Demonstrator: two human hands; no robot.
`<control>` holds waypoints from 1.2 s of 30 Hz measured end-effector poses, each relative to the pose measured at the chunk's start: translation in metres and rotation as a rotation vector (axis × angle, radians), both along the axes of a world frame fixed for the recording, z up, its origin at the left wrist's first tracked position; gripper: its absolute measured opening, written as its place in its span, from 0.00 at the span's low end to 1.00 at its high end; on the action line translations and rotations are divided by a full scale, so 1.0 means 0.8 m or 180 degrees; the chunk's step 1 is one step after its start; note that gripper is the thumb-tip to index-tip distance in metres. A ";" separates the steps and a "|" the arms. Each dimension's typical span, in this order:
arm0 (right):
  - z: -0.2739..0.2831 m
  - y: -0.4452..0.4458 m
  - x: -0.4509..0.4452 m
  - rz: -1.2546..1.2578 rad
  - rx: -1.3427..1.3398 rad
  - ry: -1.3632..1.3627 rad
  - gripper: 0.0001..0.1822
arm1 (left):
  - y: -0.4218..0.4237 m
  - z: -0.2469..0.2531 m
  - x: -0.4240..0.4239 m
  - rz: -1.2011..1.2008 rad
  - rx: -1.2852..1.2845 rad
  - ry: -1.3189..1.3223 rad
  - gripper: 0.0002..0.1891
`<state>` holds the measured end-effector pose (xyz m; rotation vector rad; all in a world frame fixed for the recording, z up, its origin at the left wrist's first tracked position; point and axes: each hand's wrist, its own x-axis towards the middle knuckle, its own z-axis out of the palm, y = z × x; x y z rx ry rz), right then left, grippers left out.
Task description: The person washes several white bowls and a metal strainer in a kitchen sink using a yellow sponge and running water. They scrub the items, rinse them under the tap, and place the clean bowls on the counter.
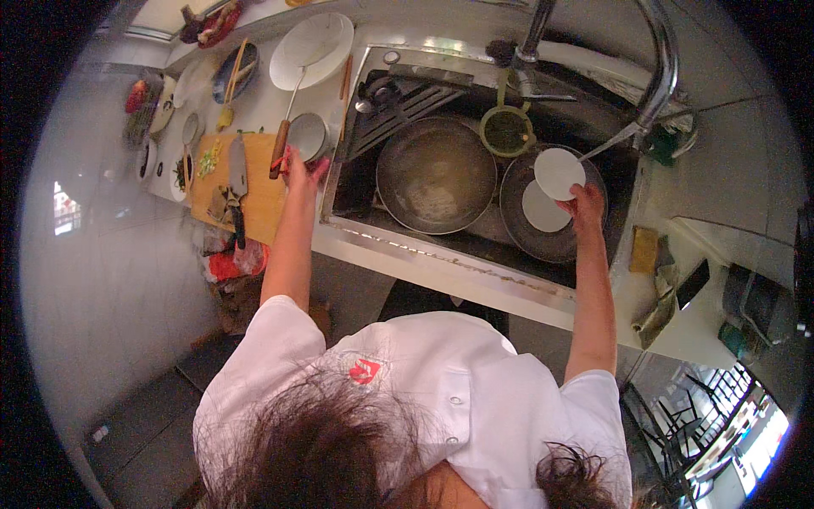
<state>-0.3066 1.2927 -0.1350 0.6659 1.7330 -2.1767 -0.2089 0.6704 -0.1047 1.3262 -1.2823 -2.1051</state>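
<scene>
My right hand grips a small round white dish by its edge, above a dark pan in the sink. Another white round dish lies inside that pan, partly covered by the held one. A slanting streak, seemingly water, runs from the faucet towards the held dish. On the counter left of the sink, my left hand has its fingers around the near side of a round grey bowl. Beside those fingers is the wooden handle of a skimmer lying over a large white bowl.
A wide pan with cloudy water and a green strainer occupy the sink. Left, a cleaver lies on the wooden cutting board near chopped greens. Right of the sink are a yellow sponge and a cloth.
</scene>
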 end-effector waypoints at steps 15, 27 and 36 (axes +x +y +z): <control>0.091 -0.021 0.031 0.0208 0.0283 0.0655 0.13 | 0.538 0.056 -0.092 -0.2977 0.1516 0.0700 0.30; 0.102 -0.088 0.091 0.1544 0.4279 0.2263 0.18 | 0.570 0.023 -0.111 -0.3277 0.1165 0.0562 0.26; 0.100 -0.093 0.079 0.1602 0.4052 0.1808 0.14 | 0.569 -0.043 -0.111 -0.2979 0.1322 0.0734 0.25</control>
